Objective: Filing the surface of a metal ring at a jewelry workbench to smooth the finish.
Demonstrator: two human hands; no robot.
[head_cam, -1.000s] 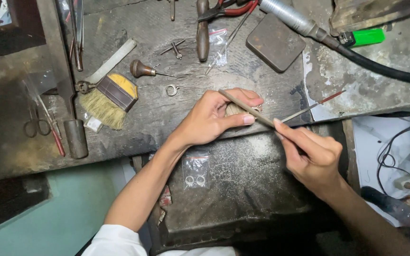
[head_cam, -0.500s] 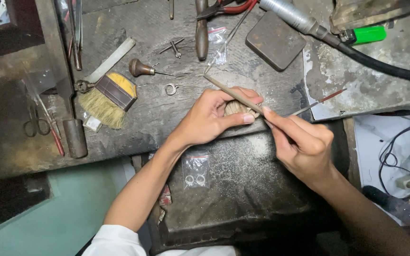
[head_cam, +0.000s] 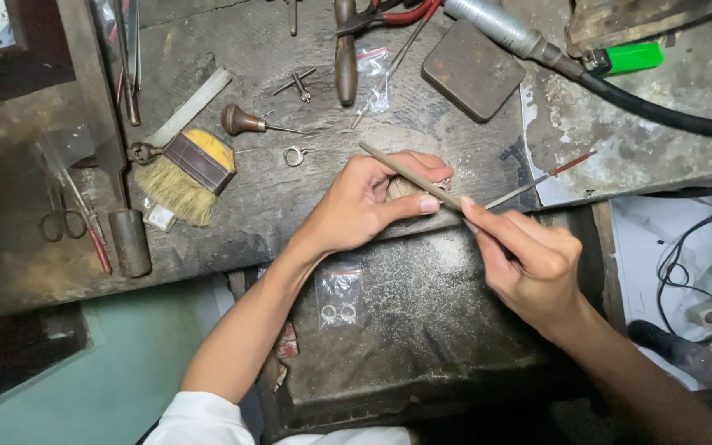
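My left hand (head_cam: 368, 202) rests on the worn dark workbench (head_cam: 274, 206) and pinches a small pale metal piece (head_cam: 404, 188) between thumb and fingers against the bench edge. My right hand (head_cam: 529, 259) grips a long thin file (head_cam: 409, 175) that lies across the piece, its tip pointing up and left past my left fingers. A small silver ring (head_cam: 293, 156) lies loose on the bench just left of my left hand.
A yellow-backed bristle brush (head_cam: 187, 173), a wooden-handled awl (head_cam: 245, 122), scissors (head_cam: 59, 214), red-handled pliers (head_cam: 372, 25), a dark square block (head_cam: 473, 70), a green lighter (head_cam: 630, 58) and a flexible-shaft handpiece (head_cam: 504, 31) lie around. A clear bag with two rings (head_cam: 339, 295) sits in the tray below.
The file has slid up and to the left across the held piece, and my right hand has followed it closer to my left hand.
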